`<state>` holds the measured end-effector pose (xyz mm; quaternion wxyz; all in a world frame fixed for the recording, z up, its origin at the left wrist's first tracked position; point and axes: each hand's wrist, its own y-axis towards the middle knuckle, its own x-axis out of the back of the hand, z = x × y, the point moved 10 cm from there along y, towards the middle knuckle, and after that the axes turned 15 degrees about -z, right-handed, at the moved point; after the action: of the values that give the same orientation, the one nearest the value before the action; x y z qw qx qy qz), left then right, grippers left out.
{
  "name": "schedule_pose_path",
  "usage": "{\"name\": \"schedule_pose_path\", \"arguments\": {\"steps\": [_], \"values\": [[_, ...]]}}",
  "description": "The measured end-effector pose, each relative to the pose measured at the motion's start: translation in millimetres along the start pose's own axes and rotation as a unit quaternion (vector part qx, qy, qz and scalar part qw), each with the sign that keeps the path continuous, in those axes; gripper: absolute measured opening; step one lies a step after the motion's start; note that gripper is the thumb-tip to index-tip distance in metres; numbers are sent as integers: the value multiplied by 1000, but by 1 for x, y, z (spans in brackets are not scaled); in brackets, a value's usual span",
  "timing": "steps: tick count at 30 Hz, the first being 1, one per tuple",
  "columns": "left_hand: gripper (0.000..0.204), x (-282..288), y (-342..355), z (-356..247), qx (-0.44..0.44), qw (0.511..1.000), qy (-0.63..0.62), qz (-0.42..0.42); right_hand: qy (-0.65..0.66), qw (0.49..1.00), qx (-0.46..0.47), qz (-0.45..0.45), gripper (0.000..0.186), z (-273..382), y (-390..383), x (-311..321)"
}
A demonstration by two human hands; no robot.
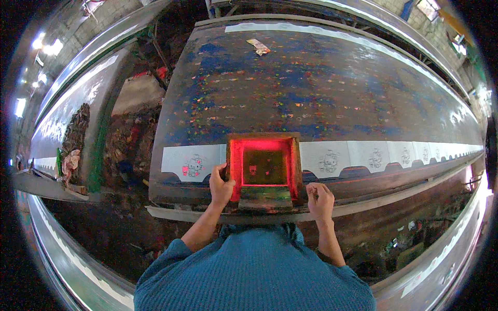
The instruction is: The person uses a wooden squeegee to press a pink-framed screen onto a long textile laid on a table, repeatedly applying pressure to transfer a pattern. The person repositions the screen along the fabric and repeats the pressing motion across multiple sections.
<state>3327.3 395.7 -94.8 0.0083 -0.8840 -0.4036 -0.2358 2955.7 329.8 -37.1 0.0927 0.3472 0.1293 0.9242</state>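
The square frame (296, 166) stands at the near edge of the desk (337, 106). The fingers of the left hand (221, 187) grasp its left side; those of the right hand (320, 201) are curled near its right side, and I cannot tell if they hold something. The frame's inner walls (237, 171) look bright red. Both forearms (201, 232) reach forward.

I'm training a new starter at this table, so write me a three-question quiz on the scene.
1. Which hand holds the square frame?
2. True or false: the leftmost white panel on the frame's table bears pinkish-red patches.
3. Where does the small pale scrap lie? A) inside the frame; B) nearer the wearer than the frame; C) beyond the frame.

Key: 1. The left hand; 2. True; 3. C.
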Motion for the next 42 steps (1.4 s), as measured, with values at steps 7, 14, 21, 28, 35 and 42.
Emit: {"name": "schedule_pose_path", "arguments": {"steps": [7, 14, 21, 28, 35, 42], "values": [[54, 3, 1, -8, 23, 999, -22, -8, -61, 994, 89, 32, 15, -4, -9, -12], [54, 5, 3, -16, -1, 1000, -14, -10, -77, 988, 128, 29, 8, 4, -12, -16], [54, -1, 2, -1, 33, 999, -19, -2, -97, 989, 112, 29, 9, 3, -16, -13], [55, -1, 2, -2, 20, 999, -44, 0, -115, 988, 100, 38, 13, -3, -20, -13], [59, -6, -1, 9, 88, 993, -77, 11, -128, 988, 80, 17, 13, -4, -16, -10], [58, -5, 1, 4, 26, 999, -40, 5, -155, 986, 60, 12, 20, -14, -15, -12]]}}
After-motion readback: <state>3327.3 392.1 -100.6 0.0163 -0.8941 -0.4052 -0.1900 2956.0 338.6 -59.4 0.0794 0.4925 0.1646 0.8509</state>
